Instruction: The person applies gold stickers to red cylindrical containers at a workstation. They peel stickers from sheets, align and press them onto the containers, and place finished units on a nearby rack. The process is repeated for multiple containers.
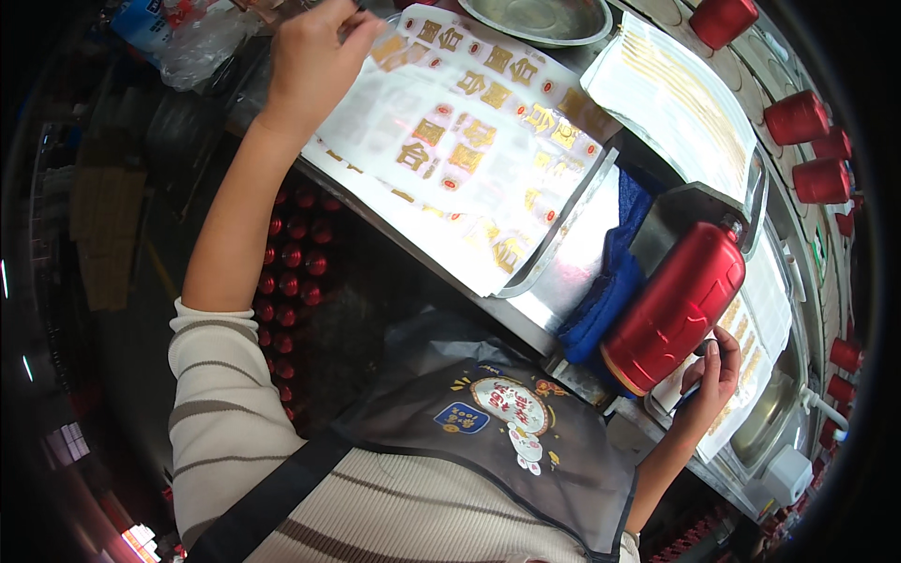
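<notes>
Fingers curled in close on the left hand [314, 61], right by the far end of the gold sticker sheet [507, 122] — whether they pinch a sticker, I cannot tell. Over on the other side, the right hand [710, 383] is half-bent just beside the red bottle [676, 305], its grip unclear — and that bottle lies slanted by the blue cloth [601, 305].

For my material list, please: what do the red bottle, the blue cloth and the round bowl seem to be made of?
Red bottle: glass or metal, I cannot tell which; the glossy, metallic red finish with bright highlights hides the material.
Blue cloth: matte textile, perhaps towelling, judging by its soft folds.
Round bowl: probably stainless steel, shiny, since it looks silvery and reflective.
</notes>
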### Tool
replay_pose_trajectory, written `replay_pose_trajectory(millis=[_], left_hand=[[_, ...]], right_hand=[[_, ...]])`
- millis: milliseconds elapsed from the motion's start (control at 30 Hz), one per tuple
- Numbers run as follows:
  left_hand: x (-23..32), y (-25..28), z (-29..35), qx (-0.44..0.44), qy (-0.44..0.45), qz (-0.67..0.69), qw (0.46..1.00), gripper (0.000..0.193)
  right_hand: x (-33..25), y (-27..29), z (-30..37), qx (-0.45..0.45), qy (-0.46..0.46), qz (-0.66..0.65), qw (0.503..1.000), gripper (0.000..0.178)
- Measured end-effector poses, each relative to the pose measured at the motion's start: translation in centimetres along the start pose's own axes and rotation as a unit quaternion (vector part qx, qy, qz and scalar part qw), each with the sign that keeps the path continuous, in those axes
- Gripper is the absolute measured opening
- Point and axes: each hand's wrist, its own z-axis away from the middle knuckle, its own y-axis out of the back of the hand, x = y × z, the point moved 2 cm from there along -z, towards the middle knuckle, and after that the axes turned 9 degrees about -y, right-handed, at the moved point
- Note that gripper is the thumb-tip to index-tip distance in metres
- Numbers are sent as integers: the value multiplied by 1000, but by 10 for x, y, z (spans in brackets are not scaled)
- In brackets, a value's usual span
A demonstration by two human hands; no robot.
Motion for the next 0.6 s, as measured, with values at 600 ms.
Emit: replay_pose_trajectory(millis=[600], left_hand=[[-24, -226, -155, -241, 11, -49, 969, 41]], right_hand=[[-10, 10, 25, 60, 3, -18, 998, 25]])
